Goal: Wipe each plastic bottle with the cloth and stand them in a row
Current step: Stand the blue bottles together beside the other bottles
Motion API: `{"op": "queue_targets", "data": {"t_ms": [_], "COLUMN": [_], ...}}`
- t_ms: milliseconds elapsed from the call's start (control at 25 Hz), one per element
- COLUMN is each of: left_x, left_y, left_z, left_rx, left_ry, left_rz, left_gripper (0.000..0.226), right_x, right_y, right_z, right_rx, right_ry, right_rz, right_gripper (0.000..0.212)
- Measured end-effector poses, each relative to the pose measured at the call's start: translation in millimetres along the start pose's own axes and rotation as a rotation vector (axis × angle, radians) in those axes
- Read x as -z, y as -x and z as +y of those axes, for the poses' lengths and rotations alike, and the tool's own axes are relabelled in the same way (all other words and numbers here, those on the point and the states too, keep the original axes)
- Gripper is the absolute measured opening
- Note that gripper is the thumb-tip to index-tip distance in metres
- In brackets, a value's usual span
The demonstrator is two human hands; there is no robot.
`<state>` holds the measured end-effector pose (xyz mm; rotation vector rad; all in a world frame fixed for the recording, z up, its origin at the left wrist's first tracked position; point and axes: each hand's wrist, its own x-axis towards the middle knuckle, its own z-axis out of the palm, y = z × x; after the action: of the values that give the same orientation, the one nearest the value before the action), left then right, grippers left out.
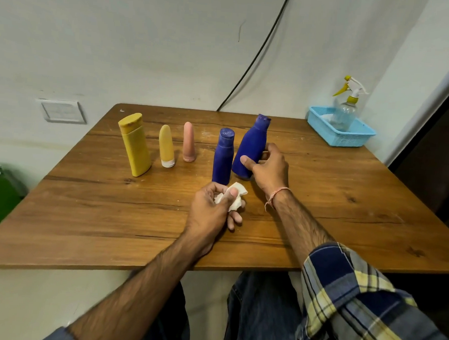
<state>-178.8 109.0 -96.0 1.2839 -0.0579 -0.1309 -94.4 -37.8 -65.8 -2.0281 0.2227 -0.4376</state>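
Blue bottle [250, 147] in right hand [269, 169] grip; left hand [211, 210] clutches cloth [232, 196]

Row on table [86, 209], left to right: five bottles, upright.
Rightmost bottle [250, 147]: right hand [269, 169] around it.
Cloth [232, 199]: in left hand [213, 208], before the row.
Basket [350, 137]: far right corner, spray bottle [347, 111] inside.

Plaid sleeve [362, 302], wrist thread [278, 194], jeans [260, 314]

Bare brown wooden worktop [85, 214] lies open left of the left hand [211, 210]; just beyond it, the small dark-blue plastic bottle [222, 159] blocks.
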Motion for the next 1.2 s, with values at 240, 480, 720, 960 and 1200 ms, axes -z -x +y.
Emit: {"op": "queue_targets", "data": {"t_ms": [240, 480, 720, 960, 1200], "left_x": [6.4, 7.7, 12.3, 10.6, 10.8], "left_y": [-3.7, -3.0, 8.8, 21.8, 33.2], "left_z": [3.9, 11.4, 8.6, 11.3, 18.6], "left_rx": [0.109, 0.208, 0.324, 0.349, 0.377], "left_ry": [0.237, 0.422, 0.657, 0.516, 0.484], "left_rz": [-0.025, -0.051, -0.333, -0.443, -0.468], "left_gripper": [0.021, 0.042, 0.086, 0.101, 0.110], "right_x": [-9.5, 10.4, 12.8, 32.0, 42.8], "right_y": [6.5, 36.1, 120.7, 116.5, 117.4], "right_z": [16.1, -0.5, 12.4, 5.5, 1.5], "right_rx": [0.115, 0.017, 0.626, 0.471, 0.678], "right_ry": [0.109, 0.016, 0.314, 0.230, 0.263], "right_rz": [-0.070, 0.091, -0.119, 0.040, -0.147], "right_gripper": [0.049, 0.048, 0.036, 0.030, 0.037]}}
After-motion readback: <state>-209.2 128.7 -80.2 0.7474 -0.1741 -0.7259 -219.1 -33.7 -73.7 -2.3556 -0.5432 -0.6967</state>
